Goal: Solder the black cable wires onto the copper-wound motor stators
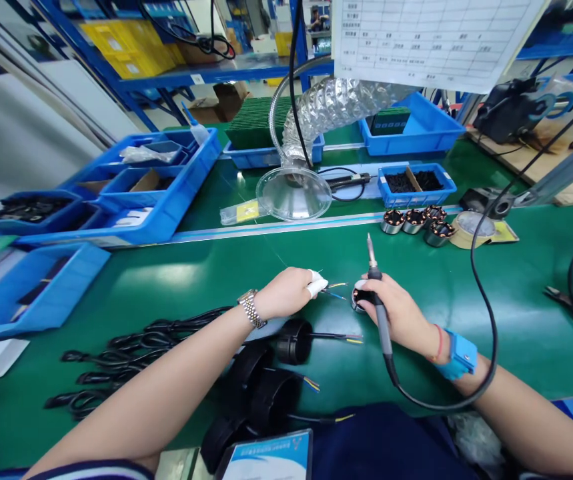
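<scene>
My left hand (286, 293), with white finger covers, pinches the stripped end of a power cable, whose thin wires (337, 294) point right. Just across from them, my right hand (401, 313) is closed on a small round motor stator (357, 300), partly hidden by the fingers. That same hand also keeps a soldering iron (383, 323), its tip pointing up and away from me. Below my left hand lie black cup-shaped housings (293, 341) with bare-ended wires coming out. Coiled black power cables (151, 343) lie left of them, partly behind my forearm.
Several copper-wound stators (393, 221) stand at the back right, beside a round container (473, 225). A fume funnel (295, 195) hangs ahead. Blue bins (161, 223) line the left. Pliers (561, 295) lie far right. The iron's cord (486, 313) loops over my right forearm.
</scene>
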`<state>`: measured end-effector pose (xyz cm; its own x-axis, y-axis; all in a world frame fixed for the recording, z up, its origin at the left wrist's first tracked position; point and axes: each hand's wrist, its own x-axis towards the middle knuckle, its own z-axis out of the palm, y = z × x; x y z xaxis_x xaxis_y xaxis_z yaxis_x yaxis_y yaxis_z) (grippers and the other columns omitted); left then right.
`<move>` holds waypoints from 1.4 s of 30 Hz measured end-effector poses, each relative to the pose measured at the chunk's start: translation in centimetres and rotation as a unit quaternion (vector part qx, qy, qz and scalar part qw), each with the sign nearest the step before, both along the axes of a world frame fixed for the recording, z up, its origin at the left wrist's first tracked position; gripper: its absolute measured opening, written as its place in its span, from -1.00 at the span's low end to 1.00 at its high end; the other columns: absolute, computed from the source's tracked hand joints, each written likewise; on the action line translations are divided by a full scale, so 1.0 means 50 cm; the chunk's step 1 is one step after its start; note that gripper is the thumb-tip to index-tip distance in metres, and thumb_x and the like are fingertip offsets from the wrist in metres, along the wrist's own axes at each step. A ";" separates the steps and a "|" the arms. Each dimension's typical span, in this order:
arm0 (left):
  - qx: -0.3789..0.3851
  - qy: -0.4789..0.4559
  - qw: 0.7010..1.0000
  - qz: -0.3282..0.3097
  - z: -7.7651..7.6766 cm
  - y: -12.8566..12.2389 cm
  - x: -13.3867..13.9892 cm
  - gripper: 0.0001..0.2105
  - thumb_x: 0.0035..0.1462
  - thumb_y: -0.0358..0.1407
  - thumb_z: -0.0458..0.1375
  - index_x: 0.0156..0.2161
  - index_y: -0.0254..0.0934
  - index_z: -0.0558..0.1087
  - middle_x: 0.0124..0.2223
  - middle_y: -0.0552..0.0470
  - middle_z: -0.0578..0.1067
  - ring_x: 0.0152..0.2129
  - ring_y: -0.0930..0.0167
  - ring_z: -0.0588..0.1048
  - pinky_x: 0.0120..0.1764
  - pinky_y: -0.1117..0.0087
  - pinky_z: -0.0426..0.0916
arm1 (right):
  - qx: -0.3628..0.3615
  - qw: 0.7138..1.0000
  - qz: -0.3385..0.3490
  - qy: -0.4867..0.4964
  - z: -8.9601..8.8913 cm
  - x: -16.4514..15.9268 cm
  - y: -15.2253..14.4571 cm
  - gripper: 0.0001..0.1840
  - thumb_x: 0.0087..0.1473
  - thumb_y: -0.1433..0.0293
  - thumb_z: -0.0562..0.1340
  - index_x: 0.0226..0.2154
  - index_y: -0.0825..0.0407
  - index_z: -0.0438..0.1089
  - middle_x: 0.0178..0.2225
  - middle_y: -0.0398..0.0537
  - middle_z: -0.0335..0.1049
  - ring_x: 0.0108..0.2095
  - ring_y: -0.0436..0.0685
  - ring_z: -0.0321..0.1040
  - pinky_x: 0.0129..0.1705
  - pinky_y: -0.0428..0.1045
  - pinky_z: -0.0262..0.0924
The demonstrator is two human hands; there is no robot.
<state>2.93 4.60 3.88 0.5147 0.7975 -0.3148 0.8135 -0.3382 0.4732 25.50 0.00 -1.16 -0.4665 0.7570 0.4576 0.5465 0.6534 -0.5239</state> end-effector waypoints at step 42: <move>0.094 -0.212 0.970 0.073 -0.050 -0.054 0.039 -0.90 0.02 -0.35 0.15 -0.33 -0.26 0.50 -0.47 0.08 0.46 -0.58 0.53 0.38 -0.47 0.54 0.27 | 0.021 0.994 0.031 0.105 -0.010 -0.027 0.027 -0.79 0.01 0.59 0.08 -0.27 0.01 0.18 -0.49 -0.18 0.30 -0.52 -0.05 0.15 -0.39 -0.10 0.07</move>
